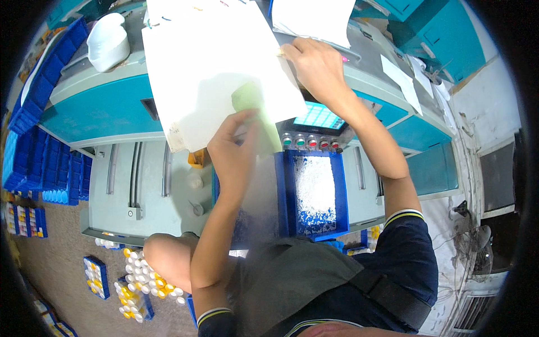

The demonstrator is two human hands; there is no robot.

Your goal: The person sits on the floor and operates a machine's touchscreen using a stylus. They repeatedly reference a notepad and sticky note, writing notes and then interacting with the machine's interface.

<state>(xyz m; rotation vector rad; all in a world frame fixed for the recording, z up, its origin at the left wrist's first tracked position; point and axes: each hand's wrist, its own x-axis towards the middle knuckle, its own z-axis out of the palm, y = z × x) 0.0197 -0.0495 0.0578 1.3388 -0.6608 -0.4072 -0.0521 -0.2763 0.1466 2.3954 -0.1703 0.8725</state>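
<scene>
In front of me a large white board or sheet (196,62) lies over the machine's top, its lower right part in shadow. My left hand (233,149) is closed in a pinch at a pale green sheet (269,132), which overlaps the board's lower right edge. Motion smears the fingers a little. By the board's right edge, the fingers of my right hand (317,67) are pinched around a small yellowish thing, too small to name. Beside that hand shows the pink end of a thin stick or pen (344,58).
Below the board are a lit touch screen (319,117) and a row of buttons (311,141). A blue tray (342,196) holds many small white pieces. White papers (314,19) lie beyond, with a white plastic container (108,42) at left. Bottles (137,269) stand on the floor.
</scene>
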